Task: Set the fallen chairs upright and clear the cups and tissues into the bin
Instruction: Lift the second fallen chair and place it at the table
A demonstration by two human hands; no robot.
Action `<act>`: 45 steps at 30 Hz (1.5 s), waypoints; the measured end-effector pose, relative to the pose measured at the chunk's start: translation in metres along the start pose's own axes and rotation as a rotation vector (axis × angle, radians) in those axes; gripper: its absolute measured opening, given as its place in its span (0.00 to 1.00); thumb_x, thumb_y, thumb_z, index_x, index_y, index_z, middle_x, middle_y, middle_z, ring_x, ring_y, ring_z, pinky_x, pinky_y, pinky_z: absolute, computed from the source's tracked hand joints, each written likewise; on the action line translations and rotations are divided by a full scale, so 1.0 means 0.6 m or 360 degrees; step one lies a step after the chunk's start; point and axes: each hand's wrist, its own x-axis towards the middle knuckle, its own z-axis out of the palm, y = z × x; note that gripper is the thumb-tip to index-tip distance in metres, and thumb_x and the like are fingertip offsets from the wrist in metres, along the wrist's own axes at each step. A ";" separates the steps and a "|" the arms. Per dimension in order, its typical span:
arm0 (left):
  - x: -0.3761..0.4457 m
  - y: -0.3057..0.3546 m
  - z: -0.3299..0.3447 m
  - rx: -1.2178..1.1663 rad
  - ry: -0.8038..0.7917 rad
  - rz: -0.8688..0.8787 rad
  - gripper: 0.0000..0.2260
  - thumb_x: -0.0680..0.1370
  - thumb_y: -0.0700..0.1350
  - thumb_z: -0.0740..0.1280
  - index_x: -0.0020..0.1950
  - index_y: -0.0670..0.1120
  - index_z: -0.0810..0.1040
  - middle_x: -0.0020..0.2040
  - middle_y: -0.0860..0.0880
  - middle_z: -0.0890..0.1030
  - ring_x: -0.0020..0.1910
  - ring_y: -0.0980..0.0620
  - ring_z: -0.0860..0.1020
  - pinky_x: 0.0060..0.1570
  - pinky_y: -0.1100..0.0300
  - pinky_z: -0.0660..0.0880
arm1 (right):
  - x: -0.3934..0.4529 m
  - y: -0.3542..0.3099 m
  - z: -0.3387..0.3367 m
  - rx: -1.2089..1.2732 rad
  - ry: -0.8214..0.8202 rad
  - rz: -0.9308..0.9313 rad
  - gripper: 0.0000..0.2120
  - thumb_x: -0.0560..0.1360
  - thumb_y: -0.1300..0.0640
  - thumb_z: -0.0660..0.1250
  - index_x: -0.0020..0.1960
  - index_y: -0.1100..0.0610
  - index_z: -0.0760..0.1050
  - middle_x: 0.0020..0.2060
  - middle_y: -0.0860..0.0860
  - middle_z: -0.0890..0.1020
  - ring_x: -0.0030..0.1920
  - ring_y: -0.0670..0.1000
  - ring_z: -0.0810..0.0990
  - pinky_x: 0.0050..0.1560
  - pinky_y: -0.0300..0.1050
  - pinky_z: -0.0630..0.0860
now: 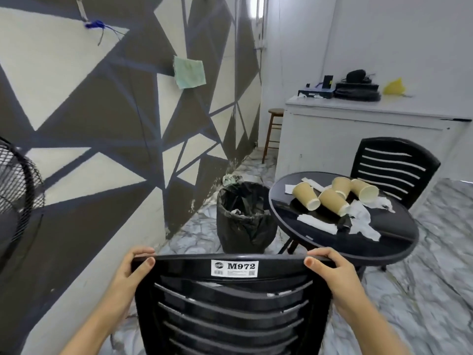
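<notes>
A: Chair nearest the camera: how does it stand?
B: Its slatted back faces the camera, the top rail running left to right across the bottom of the view, with a white M972 label at mid-rail. The back rises upright.
A: And the hands?
B: Left hand grips the rail's left end, right hand its right end; on each, fingers curl over the top and the thumb presses the near face.
A: Beyond the chair?
B: A black-lined bin stands on the marble floor beside the patterned wall. Just right of it is a round black table.
A: What lies on the table?
B: Four tan cups, all tipped on their sides, mouths mostly toward the camera, with white tissues scattered among and around them.
A: Farther back?
B: A second chair stands upright behind the table, its back toward a white counter. A wooden stool sits in the corner.
</notes>
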 end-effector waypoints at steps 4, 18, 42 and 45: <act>0.041 -0.026 -0.011 0.0048 0.0112 0.0126 0.17 0.73 0.30 0.64 0.38 0.53 0.80 0.39 0.54 0.80 0.37 0.59 0.78 0.37 0.75 0.74 | -0.007 0.013 0.022 0.0040 0.0234 -0.0008 0.09 0.60 0.62 0.79 0.35 0.52 0.81 0.38 0.49 0.84 0.47 0.56 0.81 0.57 0.58 0.77; 0.181 -0.008 0.184 -0.0258 -0.0582 0.0153 0.17 0.70 0.27 0.64 0.35 0.49 0.81 0.32 0.57 0.80 0.31 0.61 0.77 0.32 0.71 0.75 | -0.087 0.018 -0.064 0.0142 0.1041 -0.0282 0.11 0.62 0.65 0.76 0.36 0.50 0.81 0.33 0.44 0.84 0.33 0.41 0.81 0.35 0.38 0.79; 0.096 -0.117 0.272 -0.0017 -0.0584 0.0044 0.18 0.64 0.18 0.65 0.37 0.41 0.75 0.34 0.53 0.82 0.36 0.68 0.78 0.41 0.79 0.71 | -0.135 0.088 -0.171 -0.0095 0.0843 -0.0065 0.09 0.68 0.51 0.66 0.43 0.55 0.76 0.45 0.54 0.77 0.46 0.53 0.75 0.47 0.45 0.69; 0.034 -0.130 0.282 -0.0021 -0.0559 -0.0022 0.18 0.61 0.18 0.67 0.37 0.40 0.76 0.34 0.55 0.83 0.35 0.67 0.78 0.38 0.79 0.71 | -0.117 0.090 -0.222 0.0011 0.0820 0.0003 0.07 0.67 0.53 0.66 0.37 0.57 0.75 0.41 0.56 0.74 0.43 0.55 0.72 0.47 0.46 0.66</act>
